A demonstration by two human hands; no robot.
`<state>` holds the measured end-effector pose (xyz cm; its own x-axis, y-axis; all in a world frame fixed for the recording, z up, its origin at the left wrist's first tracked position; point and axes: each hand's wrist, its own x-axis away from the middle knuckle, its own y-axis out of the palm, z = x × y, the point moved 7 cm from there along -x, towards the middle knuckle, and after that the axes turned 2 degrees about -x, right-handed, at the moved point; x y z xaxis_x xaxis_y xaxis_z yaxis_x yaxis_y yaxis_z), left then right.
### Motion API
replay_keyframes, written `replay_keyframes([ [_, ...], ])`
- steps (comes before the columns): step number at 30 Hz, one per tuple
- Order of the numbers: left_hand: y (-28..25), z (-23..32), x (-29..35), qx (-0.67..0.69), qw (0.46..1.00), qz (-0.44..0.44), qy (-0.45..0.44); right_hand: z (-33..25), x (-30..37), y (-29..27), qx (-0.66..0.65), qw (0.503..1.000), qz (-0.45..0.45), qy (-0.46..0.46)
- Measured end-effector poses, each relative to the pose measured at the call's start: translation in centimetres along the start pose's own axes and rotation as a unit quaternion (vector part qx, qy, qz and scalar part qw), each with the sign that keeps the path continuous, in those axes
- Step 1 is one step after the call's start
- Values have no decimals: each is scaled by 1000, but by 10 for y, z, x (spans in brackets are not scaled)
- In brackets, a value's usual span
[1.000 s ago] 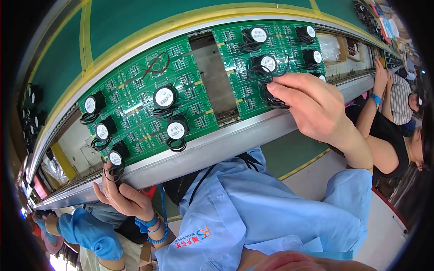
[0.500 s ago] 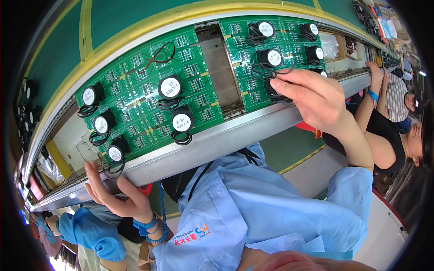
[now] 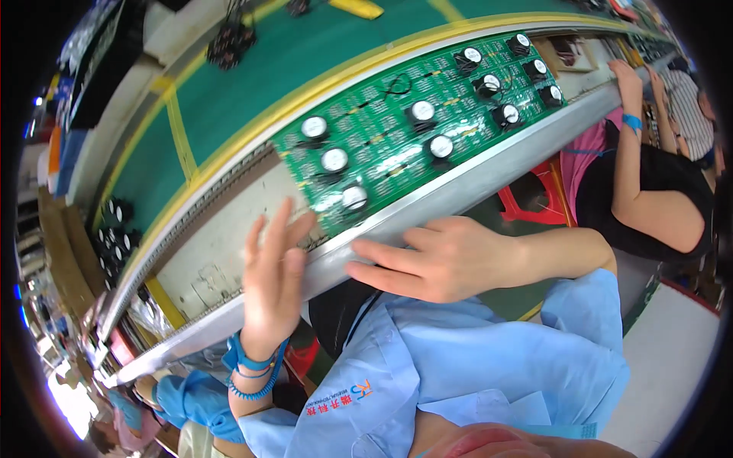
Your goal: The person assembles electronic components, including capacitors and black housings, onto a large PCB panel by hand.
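Two green circuit boards lie end to end in the conveyor track, with no gap that I can make out. Round black buzzers with white labels and black wire leads stand on both. A dark loop of wire lies near the far edge of the left board. My left hand is open at that board's near left corner, fingers spread; whether it touches the board cannot be told. Over the near metal rail, my right hand has its fingers stretched out leftward and apart, holding nothing.
A green work surface with yellow tape runs behind the track. Clusters of black buzzers sit on it. To the right, a co-worker's arm reaches to the rail. Below it stands a red stool.
My right hand has let go of the buzzer wires on the right board and come back to the rail. The gap between the boards has closed. My left hand has moved right.
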<state>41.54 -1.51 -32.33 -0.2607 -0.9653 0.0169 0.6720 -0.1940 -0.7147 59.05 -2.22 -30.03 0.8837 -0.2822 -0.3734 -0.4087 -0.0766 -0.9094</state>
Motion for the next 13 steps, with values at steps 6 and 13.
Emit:
replay_keyframes([
  [6,76,61,-78,41,983,-104,144,41,34,-4,166,964,-102,183],
  [13,63,106,-78,-30,974,-99,201,115,138,-68,231,878,-82,412],
])
